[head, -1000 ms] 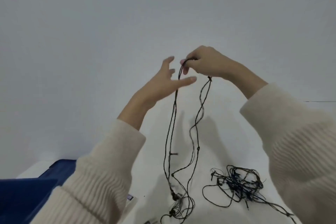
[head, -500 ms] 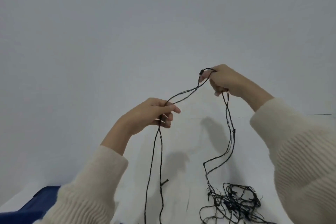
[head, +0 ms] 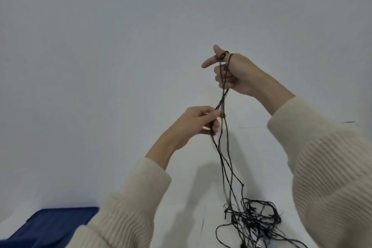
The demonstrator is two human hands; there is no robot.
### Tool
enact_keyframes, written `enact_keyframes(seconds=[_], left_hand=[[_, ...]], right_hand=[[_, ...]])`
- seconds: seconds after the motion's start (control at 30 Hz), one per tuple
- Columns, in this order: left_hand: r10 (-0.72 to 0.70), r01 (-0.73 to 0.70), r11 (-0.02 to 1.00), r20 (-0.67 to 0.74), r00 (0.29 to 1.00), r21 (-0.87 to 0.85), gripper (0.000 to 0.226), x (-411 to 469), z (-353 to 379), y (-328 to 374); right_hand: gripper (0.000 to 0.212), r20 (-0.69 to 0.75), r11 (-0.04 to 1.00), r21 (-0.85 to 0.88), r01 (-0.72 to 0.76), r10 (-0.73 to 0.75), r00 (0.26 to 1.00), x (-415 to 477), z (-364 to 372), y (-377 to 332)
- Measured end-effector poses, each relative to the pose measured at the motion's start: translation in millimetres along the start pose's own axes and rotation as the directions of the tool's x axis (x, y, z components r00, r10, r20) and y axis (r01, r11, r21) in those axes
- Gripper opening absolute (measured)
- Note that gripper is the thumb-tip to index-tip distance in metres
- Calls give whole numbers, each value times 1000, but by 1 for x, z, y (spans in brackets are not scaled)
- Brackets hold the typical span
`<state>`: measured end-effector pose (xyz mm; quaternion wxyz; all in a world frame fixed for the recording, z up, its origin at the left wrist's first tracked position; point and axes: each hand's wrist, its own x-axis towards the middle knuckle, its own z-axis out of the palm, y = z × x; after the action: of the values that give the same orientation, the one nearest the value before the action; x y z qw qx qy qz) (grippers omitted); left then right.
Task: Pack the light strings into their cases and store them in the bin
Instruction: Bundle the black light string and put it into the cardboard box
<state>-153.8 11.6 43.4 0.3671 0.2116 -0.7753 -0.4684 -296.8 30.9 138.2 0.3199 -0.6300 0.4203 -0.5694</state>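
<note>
**While Its Tail Lies Tangled, Light String (head: 225, 159) Is Held Aloft**

Where it is raised above the white desk (head: 259, 157), the dark string is looped over the base of the thumb of the right hand (head: 235, 74). That hand's grip is curled round the strands, with thumb and forefinger left pointing out. Just below, the same strands are pinched in the grip of the left hand (head: 193, 123), between thumb and fingertips. From that pinch several strands are let hang to a loose tangle (head: 255, 219) lying on the desk beside the right sleeve (head: 326, 167). Cream ribbed knit is worn on both arms. A dark blue bin (head: 56, 221) is seen at the lower left, well apart from the tangle, its inside hidden.
</note>
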Motion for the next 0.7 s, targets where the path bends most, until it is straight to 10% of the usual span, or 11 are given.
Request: enact_keyframes(seconds=[0.17,0.3,0.43,0.57,0.7], left_hand=[[-109,114,952,-36,993,286,13,-8,-26,-18],[109,15,908,-270,957,419,5,4,-40,-6],[182,-8,829,-256,949,559,6,3,-43,13],[-26,166,735,-217,976,657,11,-13,-62,-16],[-220,388,666,-329,918,637,17,-36,-102,-75]], right_hand=[[58,-57,959,-283,6,-23,998,-12,-15,16],[57,81,526,-850,29,77,994,-27,-5,24],[30,108,429,-898,97,1,994,-26,-4,28],[33,-184,446,-895,-17,-334,925,-13,-32,25],[28,-316,402,-896,-190,-275,908,-11,-58,38]])
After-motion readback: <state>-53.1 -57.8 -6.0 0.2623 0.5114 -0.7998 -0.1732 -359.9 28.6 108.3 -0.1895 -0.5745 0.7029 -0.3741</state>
